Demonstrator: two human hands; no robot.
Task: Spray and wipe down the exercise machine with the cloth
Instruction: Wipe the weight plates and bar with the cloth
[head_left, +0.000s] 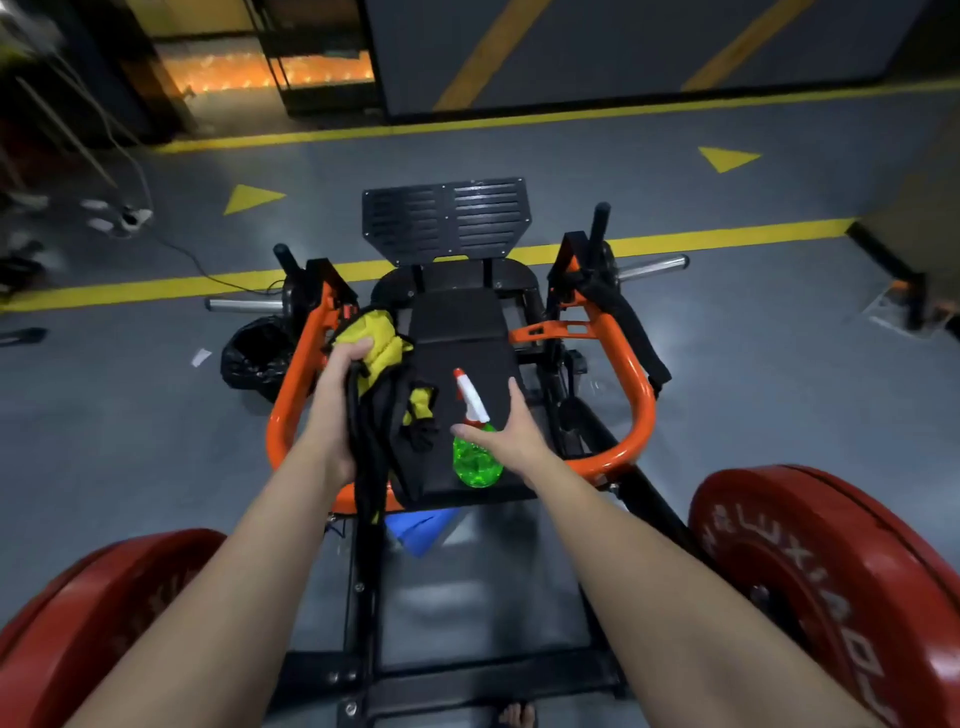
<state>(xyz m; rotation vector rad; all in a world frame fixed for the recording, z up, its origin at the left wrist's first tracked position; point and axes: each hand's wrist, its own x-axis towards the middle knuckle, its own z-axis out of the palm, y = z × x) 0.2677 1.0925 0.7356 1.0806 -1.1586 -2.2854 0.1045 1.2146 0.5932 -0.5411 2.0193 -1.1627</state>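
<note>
Clutching a yellow cloth (373, 332) together with a bunch of black straps (375, 447), the left grip (340, 387) has its fingers curled over the top of the cloth; the straps hang from under the palm, down past the edge of the machine. The right grip (511, 441) is open, with fingers straight and spread. Its thumb lies across the neck of a spray bottle (475, 465), though whether skin meets plastic cannot be told.

That bottle, green-bodied with a white and red trigger head, lies on its side on the black seat pad (467, 338) of the exercise machine, nozzle pointing away from the person. The cloth sits over the left edge of this pad, beside the orange frame (636, 400), which loops round both sides. Beyond the pad stands a black slatted footplate (447, 221).

A blue object (423, 530) shows just below the pad's near end. Red weight plates (831, 577) flank the forearms on both sides. A black bag (257, 358) rests on the grey floor (779, 364) left of the frame, and yellow lines cross the floor farther off.
</note>
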